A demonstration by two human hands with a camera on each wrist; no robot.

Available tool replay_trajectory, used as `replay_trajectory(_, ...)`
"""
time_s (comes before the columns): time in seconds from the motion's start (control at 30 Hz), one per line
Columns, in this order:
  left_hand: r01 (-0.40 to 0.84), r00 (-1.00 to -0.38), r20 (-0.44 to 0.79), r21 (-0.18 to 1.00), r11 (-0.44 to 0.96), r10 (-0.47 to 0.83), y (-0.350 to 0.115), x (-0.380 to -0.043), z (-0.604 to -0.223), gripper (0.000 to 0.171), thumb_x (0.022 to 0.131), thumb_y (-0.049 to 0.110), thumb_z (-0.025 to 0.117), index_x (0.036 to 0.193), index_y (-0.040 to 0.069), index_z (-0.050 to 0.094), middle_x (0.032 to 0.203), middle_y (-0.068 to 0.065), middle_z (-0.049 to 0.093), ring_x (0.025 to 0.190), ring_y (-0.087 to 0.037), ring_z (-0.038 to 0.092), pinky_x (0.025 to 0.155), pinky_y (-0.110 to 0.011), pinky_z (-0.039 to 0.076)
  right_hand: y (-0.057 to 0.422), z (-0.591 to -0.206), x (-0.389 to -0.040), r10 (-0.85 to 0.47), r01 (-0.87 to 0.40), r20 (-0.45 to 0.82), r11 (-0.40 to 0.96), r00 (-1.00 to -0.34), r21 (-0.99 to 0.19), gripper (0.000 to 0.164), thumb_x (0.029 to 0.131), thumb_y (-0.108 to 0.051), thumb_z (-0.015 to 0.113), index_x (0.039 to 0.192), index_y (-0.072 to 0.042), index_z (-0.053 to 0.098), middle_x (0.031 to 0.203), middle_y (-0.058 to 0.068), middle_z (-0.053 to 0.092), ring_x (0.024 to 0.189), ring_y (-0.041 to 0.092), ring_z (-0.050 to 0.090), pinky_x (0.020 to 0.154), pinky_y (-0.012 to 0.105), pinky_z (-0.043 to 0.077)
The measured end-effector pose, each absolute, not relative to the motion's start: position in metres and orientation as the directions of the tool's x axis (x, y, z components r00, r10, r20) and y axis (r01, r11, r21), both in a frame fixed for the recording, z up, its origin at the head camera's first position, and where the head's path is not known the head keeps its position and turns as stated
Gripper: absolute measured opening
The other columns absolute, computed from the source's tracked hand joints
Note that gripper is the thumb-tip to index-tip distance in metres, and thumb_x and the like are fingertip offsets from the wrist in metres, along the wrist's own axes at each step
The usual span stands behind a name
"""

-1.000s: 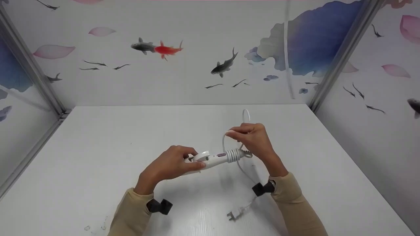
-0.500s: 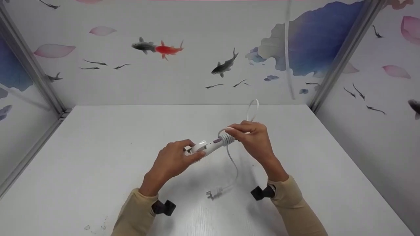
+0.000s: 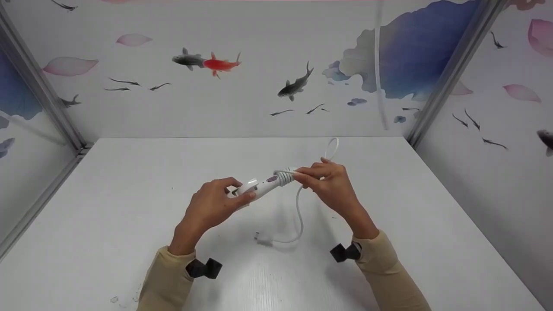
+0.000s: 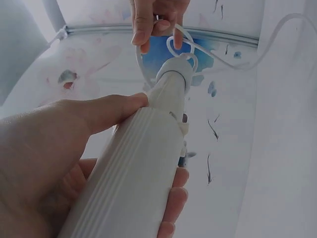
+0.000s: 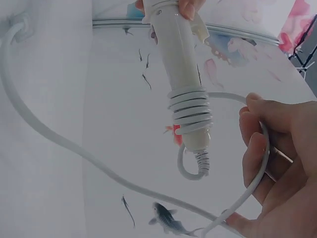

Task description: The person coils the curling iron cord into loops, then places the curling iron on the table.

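Observation:
What looks like a white curling iron [image 3: 265, 188], with a purple switch, is tilted above the table. My left hand [image 3: 207, 205] grips its wide body, thumb along the near side; in the left wrist view this ribbed body [image 4: 126, 173] fills the palm. Several turns of white cord [image 5: 190, 111] wrap the handle's far end. My right hand [image 3: 328, 183] pinches the cord just beside those turns. A loop of the cord [image 3: 332, 148] sticks up behind that hand. From below it the loose end hangs down to a white plug [image 3: 263, 239].
A white table [image 3: 108, 207] lies under both hands. Printed panels with fish and petals form the back wall [image 3: 242, 103] and both sides, joined by metal posts [image 3: 453, 73]. Black camera mounts [image 3: 204, 268] sit on the wrists.
The iron has moved left and up and tilted more steeply. The plug has swung leftward and away from me. My right hand now pinches the cord closer to the wrapped turns.

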State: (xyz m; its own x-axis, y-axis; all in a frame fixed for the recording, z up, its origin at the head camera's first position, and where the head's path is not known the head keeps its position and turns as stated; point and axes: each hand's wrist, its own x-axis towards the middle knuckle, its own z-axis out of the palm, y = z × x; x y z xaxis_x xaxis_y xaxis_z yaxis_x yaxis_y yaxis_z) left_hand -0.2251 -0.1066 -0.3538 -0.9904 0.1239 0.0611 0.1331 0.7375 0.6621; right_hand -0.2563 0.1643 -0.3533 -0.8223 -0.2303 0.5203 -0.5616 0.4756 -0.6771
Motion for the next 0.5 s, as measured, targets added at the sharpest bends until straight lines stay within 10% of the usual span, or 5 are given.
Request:
replay_trajectory(0.1, 0.125, -0.992, 0.084, 0.651, 0.748, 0.093, -0.1060, -0.2252, -0.3541, 0.047, 0.088, 0.050, 0.070, 0.120, 0.015, 0.071, 0.106, -0.010, 0.074, 0.077, -0.018, 0.064, 0.062, -0.029, 0.046, 0.1639, -0.3526, -0.2548, -0.277, -0.543, 0.468, 0.460, -0.839, -0.702, 0.015, 0.090, -0.020, 0.075, 0.101, -0.012, 0.081, 0.067, 0.003, 0.069, 0.063, 0.006, 0.053, 0.081, 0.032, 0.051)
replay_trajectory(0.2, 0.119, -0.992, 0.112, 0.650, 0.751, 0.060, -0.1045, -0.2252, -0.3545, 0.047, 0.089, 0.049, 0.070, 0.120, 0.015, 0.070, 0.107, -0.011, 0.074, 0.078, -0.019, 0.064, 0.061, -0.029, 0.046, 0.1643, -0.3527, -0.2545, -0.322, -0.525, 0.417, 0.442, -0.850, -0.727, 0.016, 0.092, -0.022, 0.073, 0.104, -0.014, 0.081, 0.069, 0.005, 0.069, 0.058, 0.007, 0.041, 0.054, 0.023, 0.033)
replay_trajectory(0.5, 0.097, -0.991, 0.135, 0.683, 0.724, 0.006, -0.1035, -0.2279, -0.3556, 0.050, 0.091, 0.051, 0.066, 0.124, 0.014, 0.068, 0.110, -0.014, 0.074, 0.081, -0.022, 0.067, 0.060, -0.029, 0.046, 0.1686, -0.3567, -0.2599, -0.464, -0.491, 0.279, 0.436, -0.841, -0.754, 0.024, 0.099, -0.025, 0.064, 0.117, -0.014, 0.076, 0.080, 0.006, 0.073, 0.060, 0.009, 0.054, 0.058, 0.022, 0.049)
